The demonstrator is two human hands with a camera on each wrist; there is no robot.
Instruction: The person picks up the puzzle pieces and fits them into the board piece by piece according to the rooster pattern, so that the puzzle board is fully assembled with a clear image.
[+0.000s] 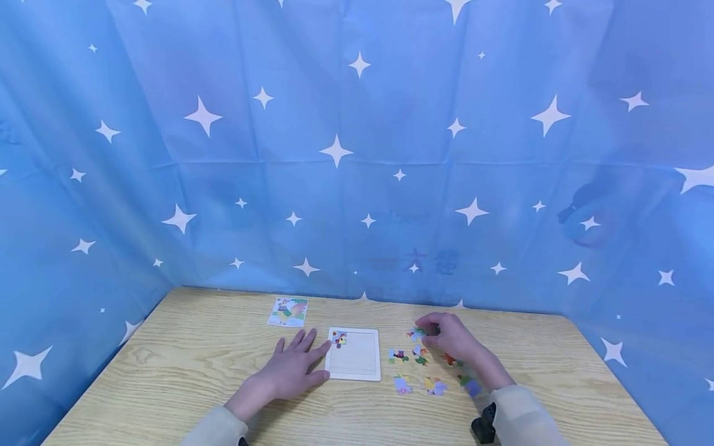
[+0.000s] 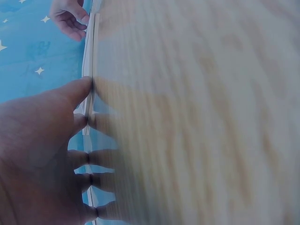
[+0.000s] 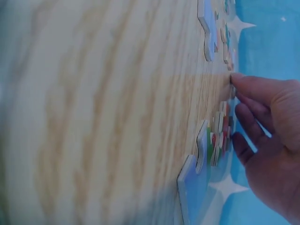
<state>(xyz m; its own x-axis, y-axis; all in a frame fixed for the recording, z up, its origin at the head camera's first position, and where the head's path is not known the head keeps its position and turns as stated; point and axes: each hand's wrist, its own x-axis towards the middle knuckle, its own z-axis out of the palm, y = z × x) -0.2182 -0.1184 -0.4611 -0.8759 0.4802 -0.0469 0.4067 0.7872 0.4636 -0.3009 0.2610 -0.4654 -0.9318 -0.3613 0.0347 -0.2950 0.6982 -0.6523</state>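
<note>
My left hand (image 1: 292, 368) lies palm down with fingers spread, its thumb and index finger touching the left edge of a white puzzle tray (image 1: 352, 376). In the left wrist view, the left thumb (image 2: 77, 91) meets the tray's side. A small picture piece (image 1: 338, 339) sits in the tray's upper left corner. At the back right, my right hand (image 1: 454, 337) pinches a jigsaw piece lying flat on the table, thumb on the near side and index finger beyond; the hand partly hides it. Another jigsaw piece (image 1: 414, 333) lies beside its fingertips.
Several loose jigsaw pieces (image 1: 434, 386) lie right of the tray, some under the right forearm. A picture card (image 1: 288, 312) lies behind the left hand. A blue star-patterned curtain (image 1: 357, 198) hangs behind the wooden table (image 1: 184, 371).
</note>
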